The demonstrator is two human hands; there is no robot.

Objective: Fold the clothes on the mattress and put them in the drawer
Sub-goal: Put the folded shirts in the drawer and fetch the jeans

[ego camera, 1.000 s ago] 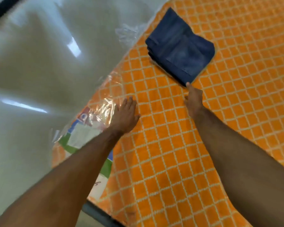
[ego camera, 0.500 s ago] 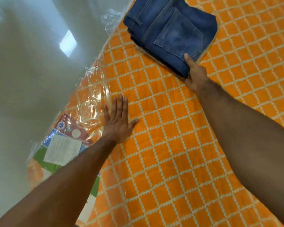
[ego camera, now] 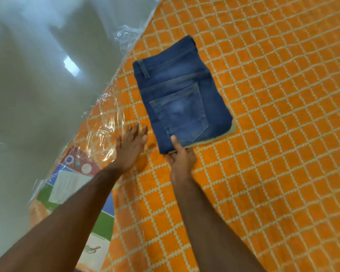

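Folded blue jeans [ego camera: 181, 99] lie on the orange checked mattress [ego camera: 273, 134], back pocket facing up, on top of a beige folded garment [ego camera: 227, 133] whose edge peeks out underneath. My right hand [ego camera: 182, 156] pinches the near corner of the stack, thumb on top of the denim and fingers below. My left hand [ego camera: 131, 147] lies flat on the mattress just left of the jeans, fingers straight and spread, not touching them.
Clear plastic wrap [ego camera: 106, 122] covers the mattress's left edge, with a printed label [ego camera: 75, 173] beneath it. A glossy pale floor [ego camera: 37, 85] lies beyond that edge. The drawer is not in view.
My right hand has pulled the jeans stack nearer to me, and its grip sits at the near corner. My left hand stays flat on the mattress, now close beside the jeans.
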